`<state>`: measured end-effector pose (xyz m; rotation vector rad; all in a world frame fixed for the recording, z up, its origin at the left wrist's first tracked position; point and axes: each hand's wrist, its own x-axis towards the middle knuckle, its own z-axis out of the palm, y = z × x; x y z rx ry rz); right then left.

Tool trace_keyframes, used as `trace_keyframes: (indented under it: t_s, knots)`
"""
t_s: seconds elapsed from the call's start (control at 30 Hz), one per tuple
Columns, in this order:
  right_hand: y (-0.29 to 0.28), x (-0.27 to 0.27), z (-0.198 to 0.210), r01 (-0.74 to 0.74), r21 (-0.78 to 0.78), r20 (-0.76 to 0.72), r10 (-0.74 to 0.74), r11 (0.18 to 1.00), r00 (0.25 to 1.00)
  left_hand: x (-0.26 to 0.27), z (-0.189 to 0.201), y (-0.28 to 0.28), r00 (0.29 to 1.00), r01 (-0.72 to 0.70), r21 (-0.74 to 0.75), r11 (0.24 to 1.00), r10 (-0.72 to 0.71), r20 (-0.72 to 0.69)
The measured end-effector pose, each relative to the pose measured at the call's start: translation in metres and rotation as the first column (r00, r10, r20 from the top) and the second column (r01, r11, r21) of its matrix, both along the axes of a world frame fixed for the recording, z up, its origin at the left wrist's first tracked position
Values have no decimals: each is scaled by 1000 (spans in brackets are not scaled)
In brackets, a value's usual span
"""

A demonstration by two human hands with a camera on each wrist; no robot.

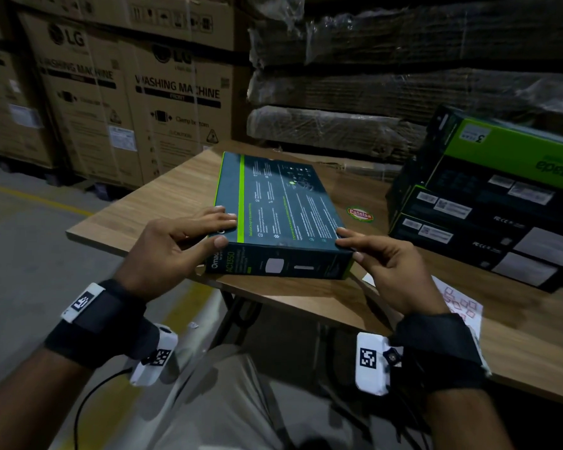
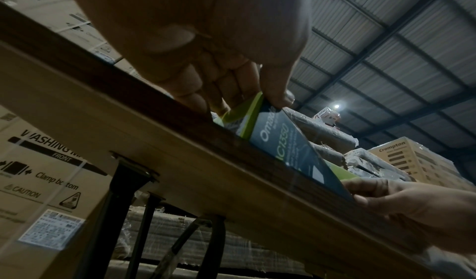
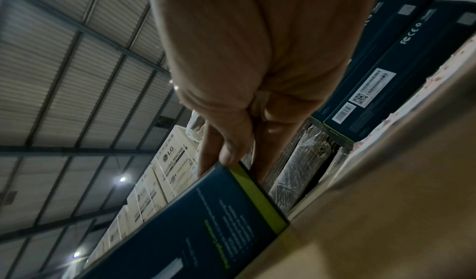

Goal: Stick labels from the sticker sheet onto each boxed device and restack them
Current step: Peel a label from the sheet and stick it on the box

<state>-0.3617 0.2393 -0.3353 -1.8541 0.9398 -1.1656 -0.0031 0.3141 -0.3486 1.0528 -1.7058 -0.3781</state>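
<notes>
Between our left hand [image 1: 179,235] and right hand [image 1: 387,271], each pinching a near corner, the boxed device [image 1: 273,203] runs lengthwise away, the sticker sheet [image 1: 462,303] apparently beside our right.

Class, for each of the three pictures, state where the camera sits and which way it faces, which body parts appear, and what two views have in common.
Head: looks down at the table; both forearms, left hand and right hand grip the dark box.
Left wrist: below the table edge, looking up; both hands.
Right wrist: looks up past the right hand at the roof.
Shared: all three show the box.
</notes>
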Motion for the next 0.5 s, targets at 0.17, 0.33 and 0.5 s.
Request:
trace_keyframes:
  t_s: [0.17,0.33,0.5]
  knots:
    - [3,5,0,72,-24,-15,-72,997,997,-5,0,2,1000,-19,-9,1000,19,-22]
    - [21,4,9,155,-101,-156,-169,983,973,-16,-6,5,993,-116,-45,992,115,-18]
    - [46,-22,18,377,-214,-167,-414,901,895,-34,-19,4,980,-184,-65,981,178,-85]
